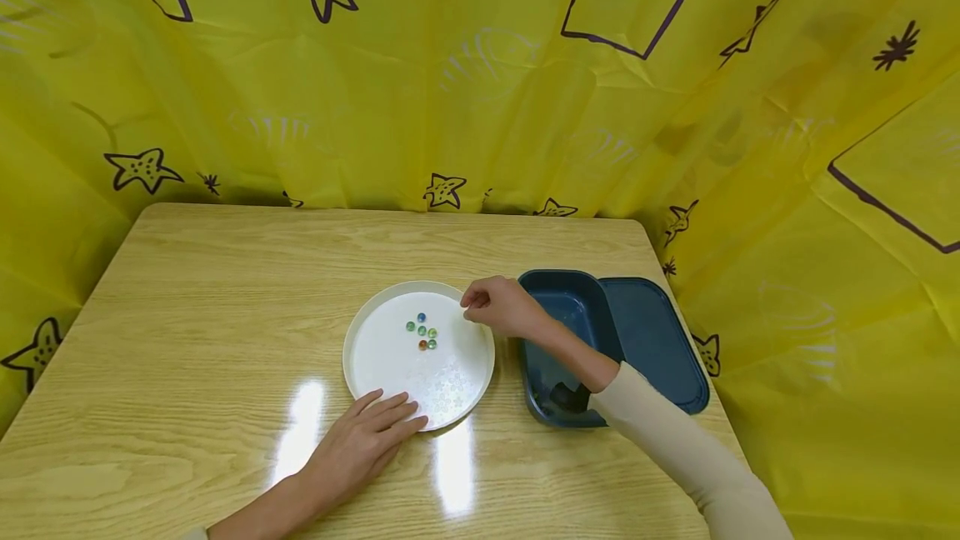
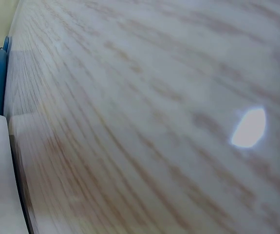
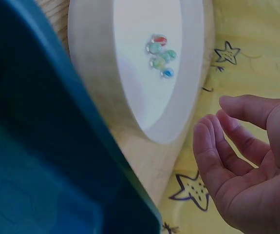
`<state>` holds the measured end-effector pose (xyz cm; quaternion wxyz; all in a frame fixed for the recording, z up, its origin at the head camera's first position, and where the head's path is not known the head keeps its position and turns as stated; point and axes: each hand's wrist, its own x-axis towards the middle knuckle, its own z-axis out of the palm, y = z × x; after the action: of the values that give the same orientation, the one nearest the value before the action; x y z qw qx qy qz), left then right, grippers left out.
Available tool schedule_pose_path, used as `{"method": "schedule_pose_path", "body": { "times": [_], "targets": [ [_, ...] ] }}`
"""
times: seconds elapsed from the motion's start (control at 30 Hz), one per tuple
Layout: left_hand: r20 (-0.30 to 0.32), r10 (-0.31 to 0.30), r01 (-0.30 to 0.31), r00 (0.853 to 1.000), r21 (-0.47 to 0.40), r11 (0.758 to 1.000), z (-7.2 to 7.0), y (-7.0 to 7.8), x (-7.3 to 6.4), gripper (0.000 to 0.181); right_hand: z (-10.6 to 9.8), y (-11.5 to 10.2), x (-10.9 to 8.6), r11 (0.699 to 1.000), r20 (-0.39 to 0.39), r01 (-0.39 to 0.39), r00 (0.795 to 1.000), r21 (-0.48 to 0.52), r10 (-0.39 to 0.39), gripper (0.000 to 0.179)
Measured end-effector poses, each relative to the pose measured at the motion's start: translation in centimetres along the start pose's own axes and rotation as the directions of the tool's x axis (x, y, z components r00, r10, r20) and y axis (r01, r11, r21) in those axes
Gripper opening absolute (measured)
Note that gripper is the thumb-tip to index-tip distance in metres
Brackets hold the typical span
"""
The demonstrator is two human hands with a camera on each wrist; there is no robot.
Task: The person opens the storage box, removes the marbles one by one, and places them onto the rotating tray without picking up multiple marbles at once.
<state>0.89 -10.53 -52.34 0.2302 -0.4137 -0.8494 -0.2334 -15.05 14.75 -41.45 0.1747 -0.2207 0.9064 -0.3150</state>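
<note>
Several small glass marbles [image 1: 422, 331], green, blue and reddish, lie grouped on the white round tray [image 1: 382, 357]. My left hand [image 1: 360, 444] rests with extended fingers on the tray's near rim. Over the tray's right edge hovers my right hand [image 1: 504, 307], its fingers bent and nothing visible between them. In the right wrist view, that hand [image 3: 249, 161] shows a gap between thumb and fingertips, and the marbles [image 3: 161, 56] sit beyond it. Only slivers of fingers show at the left edge of the left wrist view.
A dark blue box [image 1: 558, 357] stands right of the tray, under my right forearm. Something black [image 1: 570, 397] lies in its near end. The box's blue lid [image 1: 652, 340] is on the table [image 1: 225, 315] to its right. Yellow patterned curtains [image 1: 375, 90] hang around the table.
</note>
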Motion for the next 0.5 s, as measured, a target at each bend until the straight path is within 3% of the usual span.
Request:
{"method": "schedule_pose_path", "body": {
  "times": [0.5],
  "targets": [
    [-0.014,0.000,0.000,1.000,0.001,1.000,0.1,0.0,0.0,0.046,-3.3,2.5,-5.0,0.999,-0.087,-0.015,0.996,0.035,0.018,0.014]
  ]
}}
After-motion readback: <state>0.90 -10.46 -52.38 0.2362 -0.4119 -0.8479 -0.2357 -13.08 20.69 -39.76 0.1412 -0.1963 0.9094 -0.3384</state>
